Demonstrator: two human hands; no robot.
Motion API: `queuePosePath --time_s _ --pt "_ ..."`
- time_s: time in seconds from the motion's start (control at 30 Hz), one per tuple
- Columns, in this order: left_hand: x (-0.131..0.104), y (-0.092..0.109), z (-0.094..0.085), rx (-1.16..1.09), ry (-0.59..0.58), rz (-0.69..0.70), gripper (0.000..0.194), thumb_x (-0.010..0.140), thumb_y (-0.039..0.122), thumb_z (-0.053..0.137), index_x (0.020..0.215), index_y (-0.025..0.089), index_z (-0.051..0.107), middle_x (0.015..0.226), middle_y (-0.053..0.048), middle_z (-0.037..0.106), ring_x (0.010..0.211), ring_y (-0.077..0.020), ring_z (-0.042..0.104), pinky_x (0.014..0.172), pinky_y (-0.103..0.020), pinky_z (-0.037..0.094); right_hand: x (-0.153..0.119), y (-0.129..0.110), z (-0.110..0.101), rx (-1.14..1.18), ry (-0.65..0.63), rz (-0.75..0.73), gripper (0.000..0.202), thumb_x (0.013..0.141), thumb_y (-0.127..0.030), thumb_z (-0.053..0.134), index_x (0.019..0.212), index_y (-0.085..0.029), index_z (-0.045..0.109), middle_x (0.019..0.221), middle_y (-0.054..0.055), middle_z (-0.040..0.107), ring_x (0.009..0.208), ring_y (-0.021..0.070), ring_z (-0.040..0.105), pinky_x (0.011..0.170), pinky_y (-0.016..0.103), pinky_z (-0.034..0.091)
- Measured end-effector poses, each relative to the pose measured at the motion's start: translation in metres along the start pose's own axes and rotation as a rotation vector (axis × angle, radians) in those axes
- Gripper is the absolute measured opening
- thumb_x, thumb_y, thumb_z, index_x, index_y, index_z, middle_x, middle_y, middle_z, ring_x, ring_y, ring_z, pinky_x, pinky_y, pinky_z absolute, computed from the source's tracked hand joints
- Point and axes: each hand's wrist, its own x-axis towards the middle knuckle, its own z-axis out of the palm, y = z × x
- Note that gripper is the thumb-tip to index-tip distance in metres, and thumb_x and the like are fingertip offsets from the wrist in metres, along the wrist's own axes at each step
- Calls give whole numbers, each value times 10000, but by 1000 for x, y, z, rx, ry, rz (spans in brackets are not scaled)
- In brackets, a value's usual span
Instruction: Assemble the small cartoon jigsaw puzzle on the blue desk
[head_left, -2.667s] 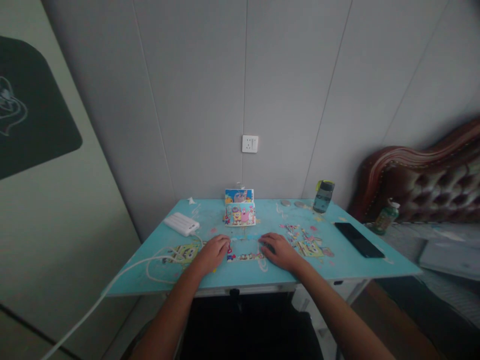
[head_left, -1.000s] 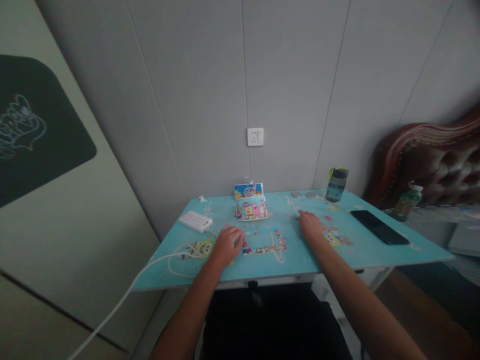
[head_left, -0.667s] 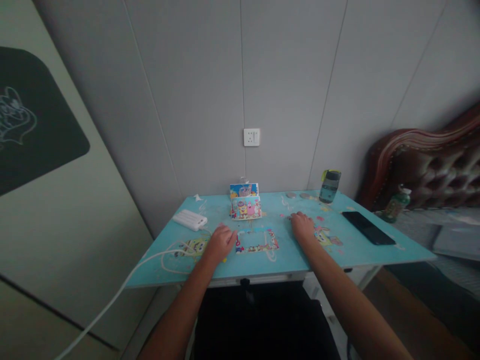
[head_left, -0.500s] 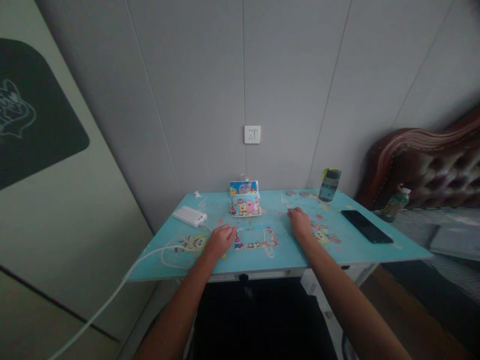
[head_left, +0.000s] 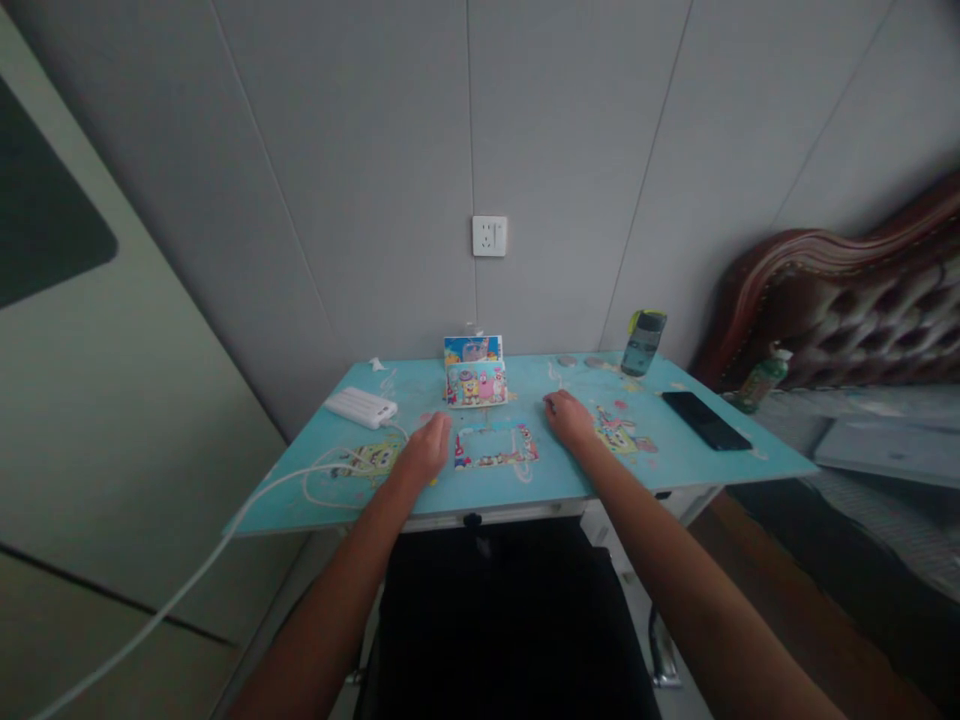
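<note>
On the light blue desk lies a flat rectangular border (head_left: 496,460) with a cartoon print, blue tabletop showing inside it. My left hand (head_left: 427,448) rests at the border's left side, its fingers curled closed. Whatever those fingers may hold is hidden. To the right of the border, my right hand (head_left: 570,418) rests on the desk with its fingers drawn together. A small dark spot shows at its fingertips, too small to name. Behind the border stands a cartoon-printed card (head_left: 478,385), with a second, bluer printed card (head_left: 472,348) behind it.
A white power bank (head_left: 361,406) with a white cable (head_left: 281,484) is at the left. A black phone (head_left: 706,420) lies at the right, with a water bottle (head_left: 643,345) behind. Two small discs (head_left: 567,361) lie near the wall. A green bottle (head_left: 763,380) stands beyond the desk.
The view has shifted, moving the scene up and left. My left fist has turned more upright beside the border. My right hand has come slightly left, towards the border.
</note>
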Motion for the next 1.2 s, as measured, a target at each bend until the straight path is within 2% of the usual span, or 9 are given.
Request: queuePosePath --time_s 0.27,0.5,0.6,0.73,0.8,0.87,1.0,1.1,1.2 --pt "1 15 -6 24 43 111 356 993 377 614 1289 179 591 1288 -102 617 1111 -240 637 949 -471 552 -3 -9 -6 -57 -84 27 340 995 -367 630 1283 -187 615 1297 101 631 1081 235 657 911 448 574" --pt "7 37 -20 41 20 216 296 1024 304 434 1185 174 645 1116 -142 661 1118 -287 623 1039 -486 495 -2 -14 -9 -47 -75 53 337 995 -368 629 1279 -187 617 1292 101 633 1076 233 659 909 446 575" --pt "15 78 -19 0 -26 300 326 1023 306 421 1216 171 646 1161 -145 663 1158 -300 613 1066 -508 472 -1 -14 -10 -27 -27 55 355 992 -369 634 1293 -182 608 1296 102 630 1083 239 658 911 454 574" --pt "17 170 2 -113 -152 464 411 1040 358 426 1354 139 577 1339 -152 624 1274 -289 563 1123 -471 426 -1 -13 -11 -7 33 55 368 991 -367 636 1306 -182 601 1306 103 625 1093 244 655 916 460 573" --pt "16 215 18 -185 -222 553 401 1043 383 437 1325 148 599 1358 -128 634 1272 -264 572 1143 -429 407 -2 -13 -12 -3 51 52 367 991 -367 636 1307 -182 601 1306 104 625 1095 244 655 917 461 572" --pt "17 247 32 -252 -294 635 355 1061 300 366 1187 176 674 1223 -85 713 1154 -211 644 1085 -364 448 -3 -13 -12 -2 67 51 372 990 -368 636 1311 -181 598 1309 104 624 1100 247 653 921 465 570" --pt "17 274 41 -337 -393 749 312 1013 217 406 984 183 716 1006 -69 765 973 -206 698 964 -352 493 -2 -12 -11 7 88 61 375 990 -369 637 1311 -180 598 1303 104 626 1097 246 655 919 465 571" --pt "8 286 32 -380 -469 855 210 954 310 532 873 242 714 888 -12 768 851 -193 700 857 -336 509 -1 -13 -9 34 102 70 370 991 -368 636 1307 -181 600 1299 103 628 1091 244 656 917 462 572" --pt "-4 300 25 -386 -513 934 282 942 438 542 780 249 675 786 -24 747 773 -213 680 779 -373 501 -1 -13 -8 75 124 80 374 991 -369 636 1313 -183 598 1309 104 625 1104 248 652 928 470 566"
